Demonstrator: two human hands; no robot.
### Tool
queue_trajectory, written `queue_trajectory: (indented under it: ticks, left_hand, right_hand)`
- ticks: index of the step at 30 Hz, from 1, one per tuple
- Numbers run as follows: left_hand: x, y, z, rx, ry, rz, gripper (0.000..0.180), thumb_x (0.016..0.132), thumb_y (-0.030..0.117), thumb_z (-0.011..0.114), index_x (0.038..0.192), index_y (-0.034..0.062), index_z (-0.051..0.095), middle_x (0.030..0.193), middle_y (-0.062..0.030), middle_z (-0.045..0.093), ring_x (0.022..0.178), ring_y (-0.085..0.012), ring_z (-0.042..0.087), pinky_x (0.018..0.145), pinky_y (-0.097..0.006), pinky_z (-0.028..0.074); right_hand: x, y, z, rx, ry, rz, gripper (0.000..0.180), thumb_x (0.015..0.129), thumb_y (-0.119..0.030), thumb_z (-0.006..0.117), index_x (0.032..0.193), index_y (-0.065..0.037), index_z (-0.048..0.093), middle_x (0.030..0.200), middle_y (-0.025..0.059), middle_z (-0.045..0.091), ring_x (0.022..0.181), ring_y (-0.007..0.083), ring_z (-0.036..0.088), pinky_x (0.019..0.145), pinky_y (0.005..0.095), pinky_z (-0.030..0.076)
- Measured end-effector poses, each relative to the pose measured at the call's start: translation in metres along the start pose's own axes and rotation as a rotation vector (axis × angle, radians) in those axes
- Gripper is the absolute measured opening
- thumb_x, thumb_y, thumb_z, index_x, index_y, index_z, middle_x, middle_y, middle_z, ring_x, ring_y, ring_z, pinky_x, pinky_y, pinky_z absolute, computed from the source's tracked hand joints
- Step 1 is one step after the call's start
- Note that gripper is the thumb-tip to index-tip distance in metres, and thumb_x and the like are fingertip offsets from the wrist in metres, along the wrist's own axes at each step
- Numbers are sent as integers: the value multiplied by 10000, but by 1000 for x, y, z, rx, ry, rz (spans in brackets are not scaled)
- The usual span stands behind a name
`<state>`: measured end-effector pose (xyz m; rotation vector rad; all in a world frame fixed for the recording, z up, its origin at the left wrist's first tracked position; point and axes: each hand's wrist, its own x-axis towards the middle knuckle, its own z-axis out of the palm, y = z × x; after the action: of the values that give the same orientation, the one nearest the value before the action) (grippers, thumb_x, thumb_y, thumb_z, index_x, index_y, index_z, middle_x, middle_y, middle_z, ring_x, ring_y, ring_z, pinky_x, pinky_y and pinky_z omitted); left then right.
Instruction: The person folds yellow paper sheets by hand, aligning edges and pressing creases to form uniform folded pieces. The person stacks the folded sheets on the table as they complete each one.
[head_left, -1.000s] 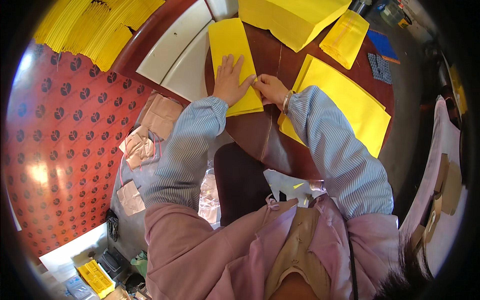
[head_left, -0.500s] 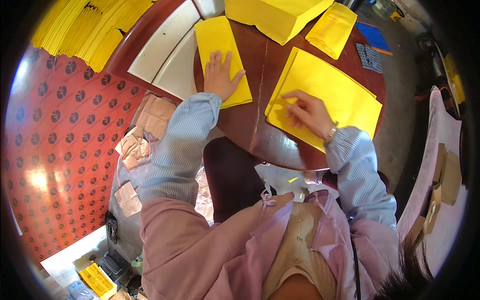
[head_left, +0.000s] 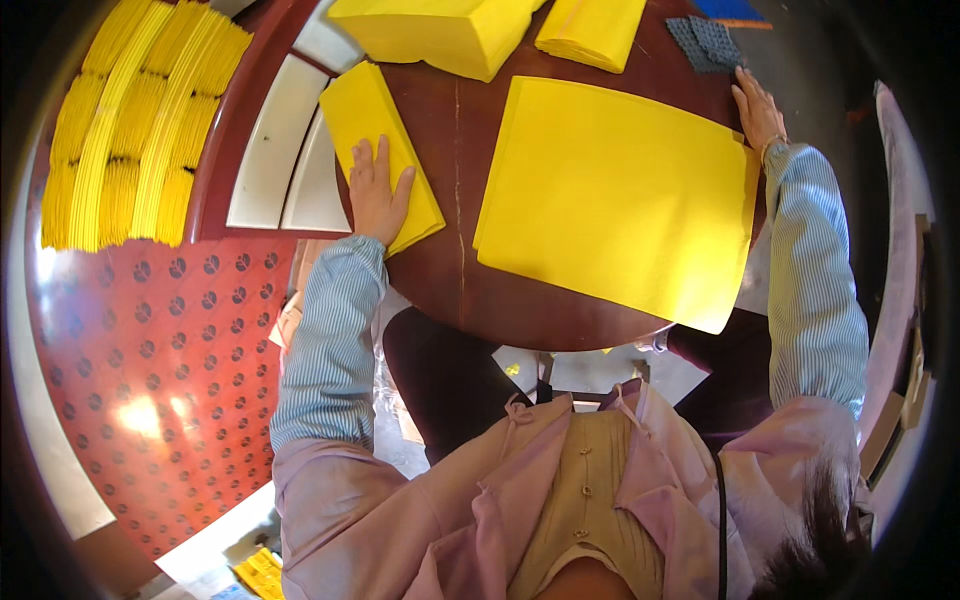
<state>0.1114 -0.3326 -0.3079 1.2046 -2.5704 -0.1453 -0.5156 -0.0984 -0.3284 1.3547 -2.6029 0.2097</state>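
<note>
Folded yellow strip (head_left: 372,110) lies on the brown table (head_left: 520,310), beneath our open, flat left hand (head_left: 378,195); we'd best press evenly, edges aligned. Beyond the yellow sheets (head_left: 615,200), our right hand (head_left: 760,110) extends empty fingers, perhaps touching the grey textured pad (head_left: 705,42).

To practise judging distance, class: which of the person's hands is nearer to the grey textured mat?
Right. The right hand is close beside the grey textured mat; the left hand is across the dark red table, on the long folded yellow sheet.
</note>
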Motion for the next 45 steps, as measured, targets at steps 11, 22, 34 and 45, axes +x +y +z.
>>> queue_trajectory:
  ticks: [11, 22, 34, 45]
  left_hand:
    - [1, 3, -16, -38, -43, 53, 689, 1098, 352, 531, 1676, 60, 296, 1708, -339, 216, 1610, -478, 168, 1298, -533, 152]
    - [1, -11, -10, -32, -47, 59, 671, 1120, 367, 509, 1674, 51, 301, 1716, -319, 223, 1611, -469, 175, 1296, -517, 168]
    - [8, 30, -67, -64, 123, 164, 681, 1094, 393, 568, 1657, 74, 355, 1725, -243, 278, 1629, -422, 158, 1287, -570, 131]
    - [-78, 243, -41, -202, -258, 573, 863, 820, 47, 733, 1614, 168, 419, 1593, -147, 508, 1540, -308, 410, 1298, -616, 170]
  right_hand:
    - [33, -16, -26, 9, 303, -148, 400, 1018, -388, 686, 1344, -156, 687, 1346, 67, 671, 1278, 270, 611, 1042, 463, 509]
    - [66, -16, -11, 412, 294, -169, 234, 888, -171, 770, 1108, -92, 775, 1179, 184, 744, 1093, 385, 703, 950, 461, 557]
    - [-79, -9, -87, 1256, 237, -115, 590, 884, -138, 832, 1423, -62, 605, 1249, 149, 669, 1221, 302, 636, 1040, 390, 513]
    - [-340, -82, -130, 1754, -393, 669, 714, 1084, -293, 637, 1637, -70, 244, 1248, 168, 670, 1091, 241, 708, 968, 407, 596]
